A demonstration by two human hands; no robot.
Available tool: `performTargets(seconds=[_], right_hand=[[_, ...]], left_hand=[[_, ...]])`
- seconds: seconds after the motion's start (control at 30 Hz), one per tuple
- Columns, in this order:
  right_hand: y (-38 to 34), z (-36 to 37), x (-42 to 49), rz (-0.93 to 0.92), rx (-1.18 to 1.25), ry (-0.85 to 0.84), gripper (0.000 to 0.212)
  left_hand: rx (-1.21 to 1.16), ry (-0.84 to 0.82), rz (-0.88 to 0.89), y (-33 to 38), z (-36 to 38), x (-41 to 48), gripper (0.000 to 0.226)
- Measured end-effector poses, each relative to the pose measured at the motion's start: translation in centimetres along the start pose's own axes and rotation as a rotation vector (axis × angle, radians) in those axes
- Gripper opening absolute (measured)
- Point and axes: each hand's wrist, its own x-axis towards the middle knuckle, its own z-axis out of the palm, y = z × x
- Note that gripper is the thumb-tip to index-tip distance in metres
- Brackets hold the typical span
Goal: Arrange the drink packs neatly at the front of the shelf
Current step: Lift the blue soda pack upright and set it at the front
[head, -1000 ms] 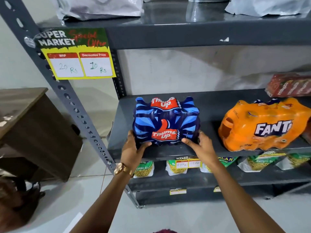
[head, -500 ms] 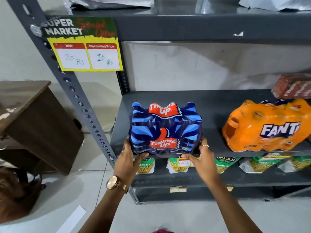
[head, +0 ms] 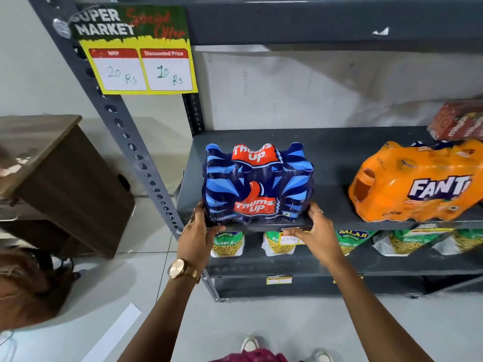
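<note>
- your left hand [head: 197, 235] and right hand [head: 317, 231] are both clamped on the blue pack [head: 257, 184], each grip at a bottom front corner: thumbs under the front lower edge, fingers up the sides.
- the blue pack sits at the centre of the frame on the left part of the shelf [head: 329, 163], its front bottom edge right at the shelf lip, maybe a touch over it.
- to do this step well, keep both grips low and even so the pack slides flat rather than tipping; the shrink film looks slick and soft, so press on the bottles behind it, not on loose wrap.
- stop when the front face is flush with the lip; any further and it may overhang and drop toward the snack bags [head: 227, 244] below.
- square it before letting go: the front logo should face straight out at you.
- the blue pack's logo face points toward you, and it stands upright. its long axis seems to run left to right along the shelf edge, though depth is hard to judge.
- the orange pack [head: 418, 184], at the right of the frame, is well apart from the blue one. it lies skewed, long axis running left to right but tilted, its left end nearer the back. it looks like the next one to straighten.
</note>
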Motion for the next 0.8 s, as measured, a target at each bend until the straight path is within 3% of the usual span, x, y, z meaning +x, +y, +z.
performTargets(seconds=[0.33,0.53,0.63,0.7,0.8], right_hand=[[0.6,1.1,0.0,-0.140,-0.106,0.127,0.049],[0.7,1.1,0.3,-0.126,-0.068,0.105,0.050],[0.1,0.0,0.1,-0.139,-0.030,0.020,0.068],[0.3,-1.7,-0.8,-0.202,0.068,0.068,0.079],[2.9,-8.1,-3.1,-0.282,0.177,0.427,0.047]], left_hand=[[-0.183,0.110,0.011,0.0,0.7,-0.2,0.058],[-0.191,0.179,-0.023,1.7,1.1,-0.5,0.065],[-0.229,0.290,-0.091,3.4,1.9,-1.9,0.085],[-0.104,0.363,0.034,4.6,2.7,-3.9,0.092],[-0.041,0.259,0.397,9.1,6.6,-6.7,0.084]])
